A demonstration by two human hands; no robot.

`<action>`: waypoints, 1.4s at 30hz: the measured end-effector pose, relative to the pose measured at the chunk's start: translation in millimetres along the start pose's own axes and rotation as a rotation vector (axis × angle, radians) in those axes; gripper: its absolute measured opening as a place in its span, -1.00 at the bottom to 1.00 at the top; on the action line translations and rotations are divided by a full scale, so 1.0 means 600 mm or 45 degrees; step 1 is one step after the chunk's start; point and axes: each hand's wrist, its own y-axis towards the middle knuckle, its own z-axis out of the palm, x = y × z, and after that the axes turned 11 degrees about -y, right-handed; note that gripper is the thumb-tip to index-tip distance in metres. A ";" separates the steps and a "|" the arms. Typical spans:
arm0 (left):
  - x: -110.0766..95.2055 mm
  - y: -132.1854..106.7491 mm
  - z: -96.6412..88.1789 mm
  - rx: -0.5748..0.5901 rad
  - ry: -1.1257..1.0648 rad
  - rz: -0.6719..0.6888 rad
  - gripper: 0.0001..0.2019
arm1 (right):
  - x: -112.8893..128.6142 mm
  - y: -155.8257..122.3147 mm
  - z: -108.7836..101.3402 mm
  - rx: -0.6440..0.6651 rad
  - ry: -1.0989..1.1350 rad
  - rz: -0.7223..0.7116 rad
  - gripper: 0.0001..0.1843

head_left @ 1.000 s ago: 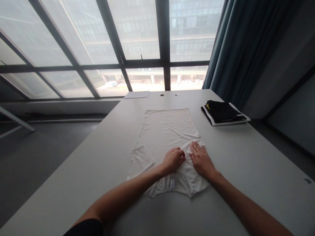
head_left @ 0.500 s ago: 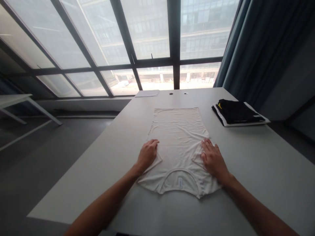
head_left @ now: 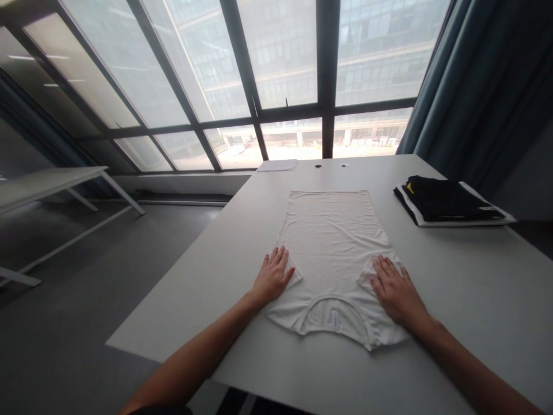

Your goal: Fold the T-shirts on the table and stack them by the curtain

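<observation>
A white T-shirt (head_left: pixel 330 242) lies spread on the white table, its neckline towards me and its hem at the far end. Both short sleeves are folded inward over the body. My left hand (head_left: pixel 273 275) rests flat with fingers stretched on the left sleeve and side edge. On the right sleeve lies my right hand (head_left: pixel 396 291), palm down, fingers extended. Small wrinkles run across the shirt's body. Inside the collar a pale label (head_left: pixel 334 319) shows.
A stack of folded black and white clothes (head_left: pixel 451 202) sits on the table (head_left: pixel 207 288) at the right. Paper sheets (head_left: pixel 277 165) lie at the far left corner. Windows and a blue curtain (head_left: pixel 436 109) stand behind. Another white table (head_left: pixel 52 178) is at the left.
My left hand has gone from curled fingers to lying flat on the sleeve. My right hand stays on the right sleeve, shifted slightly. The camera view has turned a little left.
</observation>
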 end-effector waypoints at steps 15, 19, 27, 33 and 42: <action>0.037 -0.146 -0.114 0.333 -0.629 0.496 -0.79 | -0.095 -0.135 -0.086 -0.041 0.450 -0.542 -0.68; 0.042 -0.158 -0.091 0.254 -0.578 0.556 -0.71 | -0.101 -0.159 -0.083 -0.022 0.449 -0.607 -0.61; 0.035 -0.155 -0.073 0.039 -0.460 0.693 -0.86 | -0.088 -0.140 -0.098 -0.132 0.388 -0.651 -0.81; 0.046 -0.145 -0.074 -0.053 -0.623 0.584 -0.82 | -0.087 -0.125 -0.101 -0.111 0.663 -0.521 -0.77; 0.050 0.044 -0.161 0.011 -0.855 0.087 -0.60 | -0.145 0.088 -0.168 0.298 0.915 -0.178 -0.64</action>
